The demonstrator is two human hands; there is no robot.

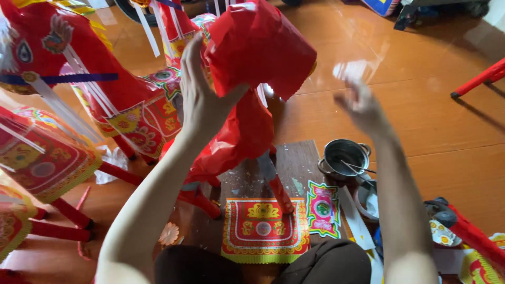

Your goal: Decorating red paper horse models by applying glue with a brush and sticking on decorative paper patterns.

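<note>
My left hand (202, 97) is raised and grips the red paper head (258, 42) of a paper horse figure (239, 131) that stands on red legs over a dark wooden board (294, 163). My right hand (360, 108) hovers to the right of the figure, blurred, fingers loosely spread, with nothing visible in it. Below the figure lies a red and yellow decorated paper panel (263, 229). A smaller pink and green paper panel (322, 209) lies beside it.
Finished red paper horses (105, 100) with printed decorations stand at the left. A small metal pot (344, 158) with a stick in it sits right of the board. A red frame leg (481, 79) lies at the far right on the orange floor.
</note>
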